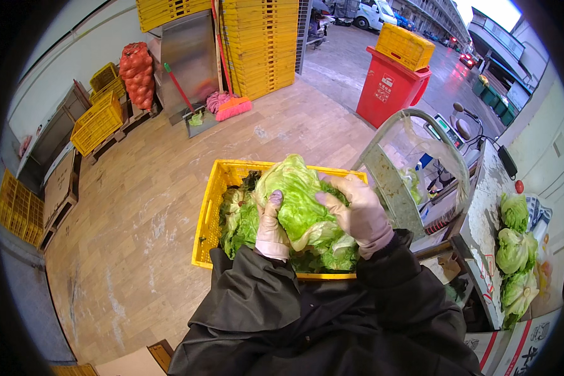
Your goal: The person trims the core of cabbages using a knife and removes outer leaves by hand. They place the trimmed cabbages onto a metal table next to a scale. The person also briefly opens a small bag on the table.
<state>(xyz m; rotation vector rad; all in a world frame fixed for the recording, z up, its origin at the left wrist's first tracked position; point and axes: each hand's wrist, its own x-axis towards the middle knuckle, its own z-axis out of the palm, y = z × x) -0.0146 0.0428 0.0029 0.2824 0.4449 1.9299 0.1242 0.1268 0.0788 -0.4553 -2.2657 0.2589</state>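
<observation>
Well left of the fingers, three yellow crates [97,128] stand along the wall, then one red net sack [138,76]; nearer come one dustpan [202,124] and one pink broom [234,108]. Beyond the fingers rises a stack of yellow crates [257,50], too cut off by the upper edge to count. Below the fingers, one yellow crate [203,233] holds loose lettuce leaves [235,233], overlapping too much to count. The gloved left hand [273,229] cups one lettuce head [297,197] from its left, thumb in front, remaining fingers hidden behind it; the gloved right hand [361,216] holds its right edge between thumb and fingers, some fingertips hidden. The head is thus between both hands, above the crate, whose near side the sleeves partly cover. Beyond the right fingers are one red bin [388,91] and one chair [382,178], partly hidden by the arm; well right, at least three lettuces [514,250] sit close together, overlapping.
</observation>
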